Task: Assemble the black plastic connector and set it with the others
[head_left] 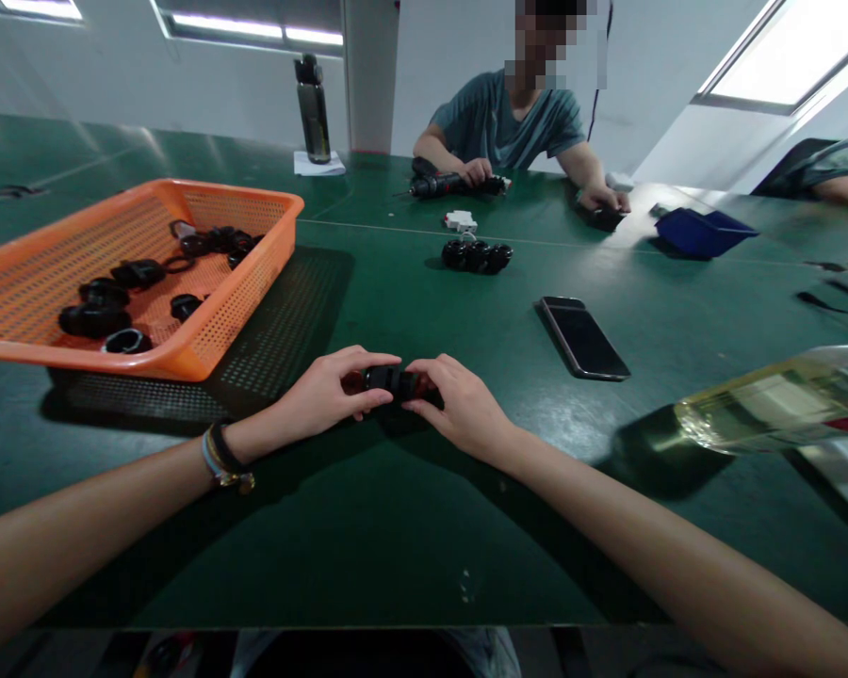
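Between my two hands is a small black cylindrical part, held just above the green table. My left hand pinches its left end between thumb and fingers. On the other end, my right hand grips with thumb and curled fingers. The exact kind of the part cannot be made out, as fingers cover both ends. Left of my hands, an orange plastic basket holds several similar black parts. Farther forward on the table, a cluster of black round parts stands in a row.
A phone lies to the right, near a clear bottle with yellowish liquid. Across the table a person handles small parts beside a power drill. A blue bin, a white part and a dark bottle stand farther back.
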{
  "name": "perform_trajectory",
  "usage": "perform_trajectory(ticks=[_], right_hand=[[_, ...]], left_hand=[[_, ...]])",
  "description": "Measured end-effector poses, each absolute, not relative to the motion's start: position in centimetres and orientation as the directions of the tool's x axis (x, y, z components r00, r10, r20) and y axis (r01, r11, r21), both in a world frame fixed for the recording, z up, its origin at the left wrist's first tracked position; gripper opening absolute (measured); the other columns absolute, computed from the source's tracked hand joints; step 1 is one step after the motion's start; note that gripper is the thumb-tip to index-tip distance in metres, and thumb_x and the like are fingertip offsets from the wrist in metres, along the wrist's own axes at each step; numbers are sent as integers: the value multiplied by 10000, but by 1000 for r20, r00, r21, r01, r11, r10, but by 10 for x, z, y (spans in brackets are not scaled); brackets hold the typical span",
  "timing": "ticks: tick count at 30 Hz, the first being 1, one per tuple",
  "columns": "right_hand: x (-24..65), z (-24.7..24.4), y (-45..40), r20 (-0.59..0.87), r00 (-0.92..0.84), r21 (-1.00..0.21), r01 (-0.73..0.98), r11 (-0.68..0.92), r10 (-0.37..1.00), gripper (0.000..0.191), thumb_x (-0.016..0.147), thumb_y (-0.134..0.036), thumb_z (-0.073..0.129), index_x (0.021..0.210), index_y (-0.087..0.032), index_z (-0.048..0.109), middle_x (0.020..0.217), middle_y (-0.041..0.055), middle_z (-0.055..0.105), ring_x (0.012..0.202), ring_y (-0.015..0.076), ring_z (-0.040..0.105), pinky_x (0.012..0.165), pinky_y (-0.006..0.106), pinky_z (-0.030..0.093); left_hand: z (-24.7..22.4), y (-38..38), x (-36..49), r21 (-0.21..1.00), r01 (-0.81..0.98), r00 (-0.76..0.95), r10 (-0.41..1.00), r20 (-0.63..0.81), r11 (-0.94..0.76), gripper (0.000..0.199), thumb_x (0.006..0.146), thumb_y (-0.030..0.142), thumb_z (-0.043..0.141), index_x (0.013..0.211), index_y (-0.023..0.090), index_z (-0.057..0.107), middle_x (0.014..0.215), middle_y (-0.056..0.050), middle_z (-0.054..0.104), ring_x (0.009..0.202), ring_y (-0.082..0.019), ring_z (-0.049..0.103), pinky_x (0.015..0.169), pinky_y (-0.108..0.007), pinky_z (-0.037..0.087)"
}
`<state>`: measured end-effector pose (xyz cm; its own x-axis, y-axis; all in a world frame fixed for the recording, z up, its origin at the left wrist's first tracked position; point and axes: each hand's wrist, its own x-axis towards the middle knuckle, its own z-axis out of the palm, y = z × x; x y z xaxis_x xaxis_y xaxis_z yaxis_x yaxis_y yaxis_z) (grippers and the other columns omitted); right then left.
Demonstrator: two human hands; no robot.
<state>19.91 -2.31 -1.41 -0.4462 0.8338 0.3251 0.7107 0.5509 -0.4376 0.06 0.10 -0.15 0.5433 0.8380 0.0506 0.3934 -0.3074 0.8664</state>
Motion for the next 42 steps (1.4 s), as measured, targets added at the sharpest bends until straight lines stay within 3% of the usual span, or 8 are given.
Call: perform_trajectory(ticks=[15, 21, 34, 38, 42], right_hand=[[196, -9, -22, 278, -503, -310, 759, 572, 818, 227, 814, -221, 555, 1011, -108, 544, 883, 105, 621, 829, 207, 560, 706, 361, 487], [194, -5, -25, 211, -519, -288, 776, 561, 828, 249, 834, -219, 516, 1043, -85, 531, 913, 124, 624, 844, 219, 547, 728, 376, 471], [194, -7, -27, 163, -494, -432, 743, 512, 854, 208, 845, -201, 462, 1024, -109, 514, 881, 91, 579, 807, 189, 514, 740, 355, 449], [196, -6, -24, 257, -516, -382, 723, 576, 817, 277, 836, -261, 495, 1071, -115, 489, 926, 106, 584, 848, 208, 520, 744, 375, 456], [196, -7, -22, 349, -556, -321, 685, 654, 754, 429, 783, -347, 582, 1130, -136, 444, 971, 112, 596, 857, 226, 539, 734, 388, 472]], left_hand=[[-4, 1, -1, 894, 346, 542, 839, 58, -285, 418, 727, 322, 625, 1119, 187, 574, 916, -15, 541, 516, -58, 534, 486, -206, 475], [-3, 1, -2, 823, 387, 560, 816, 148, -415, 419, 715, 300, 653, 1114, 186, 594, 888, -18, 545, 688, -109, 548, 582, -216, 476], [-2, -2, -4, 684, 422, 583, 756, 298, -595, 405, 733, 311, 654, 1123, 216, 600, 903, -21, 548, 756, -126, 538, 685, -253, 484], [-1, -4, -2, 765, 394, 539, 802, 257, -510, 437, 715, 316, 659, 1131, 207, 580, 911, -21, 551, 733, -122, 545, 644, -247, 492], [-2, -8, 6, 942, 259, 494, 868, 60, -212, 588, 685, 289, 651, 1226, 174, 452, 1003, -51, 548, 656, -106, 570, 549, -235, 503]])
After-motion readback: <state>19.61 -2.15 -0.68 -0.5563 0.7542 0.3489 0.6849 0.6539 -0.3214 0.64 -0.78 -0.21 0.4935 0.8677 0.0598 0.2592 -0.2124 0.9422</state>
